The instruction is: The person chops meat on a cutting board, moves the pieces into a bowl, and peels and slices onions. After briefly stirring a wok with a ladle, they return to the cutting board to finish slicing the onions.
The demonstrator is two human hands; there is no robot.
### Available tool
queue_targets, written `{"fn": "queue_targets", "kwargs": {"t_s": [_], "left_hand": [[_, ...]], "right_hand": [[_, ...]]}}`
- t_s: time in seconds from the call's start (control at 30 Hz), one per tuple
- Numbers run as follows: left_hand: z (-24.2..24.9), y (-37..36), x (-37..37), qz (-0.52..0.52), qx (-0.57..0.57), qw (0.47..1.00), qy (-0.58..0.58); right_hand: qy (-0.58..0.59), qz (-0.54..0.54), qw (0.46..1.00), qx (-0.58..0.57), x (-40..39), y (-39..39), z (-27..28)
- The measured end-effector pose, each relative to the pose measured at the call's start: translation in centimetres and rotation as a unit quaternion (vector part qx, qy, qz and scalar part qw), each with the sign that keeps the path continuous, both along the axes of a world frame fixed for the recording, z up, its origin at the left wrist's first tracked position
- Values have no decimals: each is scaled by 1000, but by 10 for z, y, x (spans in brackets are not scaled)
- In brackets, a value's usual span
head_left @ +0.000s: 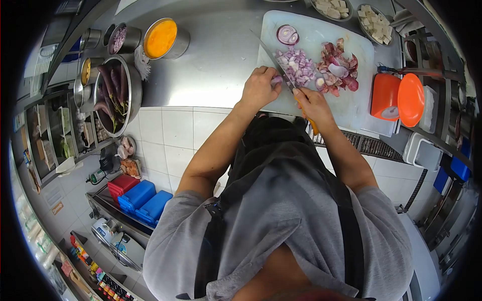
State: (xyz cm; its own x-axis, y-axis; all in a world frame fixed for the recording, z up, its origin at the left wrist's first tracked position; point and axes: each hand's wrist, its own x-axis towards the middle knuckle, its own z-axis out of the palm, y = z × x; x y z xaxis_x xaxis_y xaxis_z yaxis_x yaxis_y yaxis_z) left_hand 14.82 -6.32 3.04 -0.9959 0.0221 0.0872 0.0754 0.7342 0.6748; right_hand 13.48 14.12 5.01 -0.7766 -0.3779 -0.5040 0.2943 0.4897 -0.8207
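Observation:
My right hand (pixel 312 106) is wrapped round the yellow handle of a kitchen knife (pixel 274 60), whose long blade points up and left over the white cutting board (pixel 361 52). Left of the blade, my left hand (pixel 260 89) is closed, its fingertips curled on a piece of red onion (pixel 276 80), mostly hidden. A pile of diced red onion (pixel 300 67) lies just right of the blade. Beyond it sits a heap of onion skins and trimmings (pixel 343 65). A cut onion half with rings showing (pixel 287 34) rests near the board's far left corner.
Left on the steel counter (pixel 216 55) stand a pot of orange liquid (pixel 161 39), a pot of chopped onion (pixel 120 40) and a large bowl of eggplants (pixel 114 90). Bowls of white cubes (pixel 375 25) stand at the far right. Orange containers (pixel 410 100) flank the board's right side.

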Motion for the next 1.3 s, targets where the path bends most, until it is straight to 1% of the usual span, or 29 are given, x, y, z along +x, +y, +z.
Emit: {"fn": "queue_targets", "kwargs": {"t_s": [0.07, 0.1, 0.17, 0.27, 0.3, 0.37, 0.4, 0.47, 0.57, 0.67, 0.77, 0.93, 1.0, 1.07, 1.17, 1.2, 1.27, 1.3], "left_hand": [[-6, 6, -5, -11, -29, 999, 36], [-5, 6, -5, -13, -30, 999, 37], [-2, 4, 0, -5, -4, 998, 64], [4, -3, 7, 10, 16, 999, 30], [3, -3, 7, 10, 16, 999, 29], [0, -4, 7, -3, 17, 999, 32], [-1, -4, 5, -2, 16, 999, 34], [-4, -5, 8, -6, 17, 999, 40], [-5, -4, 7, -6, 19, 999, 36], [-4, -5, 6, -8, 18, 999, 35], [-4, -5, 8, -5, 30, 999, 45], [-3, -5, 4, -2, 35, 999, 32], [-3, -7, 10, -3, 35, 999, 26], [-3, -6, 9, 1, 32, 999, 41], [-5, -7, 8, -4, 32, 999, 39], [-6, -7, 6, -7, 31, 999, 41], [-6, -5, 7, -2, 30, 999, 21], [-4, -4, 6, -3, 29, 999, 23]], "right_hand": [[92, 44, 994, 41, -3, 5, 7], [92, 42, 994, 41, -4, 7, 12], [150, 61, 987, 15, -3, 7, 21], [163, 55, 985, -7, -2, 2, 21], [162, 55, 985, -7, -3, 2, 12], [178, 80, 980, 27, -5, 0, -12], [180, 81, 980, 27, -8, 0, -8], [162, 56, 985, 3, -4, 1, 1], [131, 61, 990, 1, 1, -2, 9], [158, 66, 985, 11, 0, -5, -9], [136, 50, 990, 0, 3, -6, 9], [150, 66, 986, 14, -2, -9, -3], [136, 70, 988, 8, 4, -10, -3], [111, 42, 993, -8, 6, -10, 6], [93, 46, 995, -9, 2, -13, -15], [95, 43, 995, -9, 1, -12, -9], [-1, 1, 1000, -26, 3, -7, 11], [1, 0, 1000, -27, 1, -3, 18]]}}
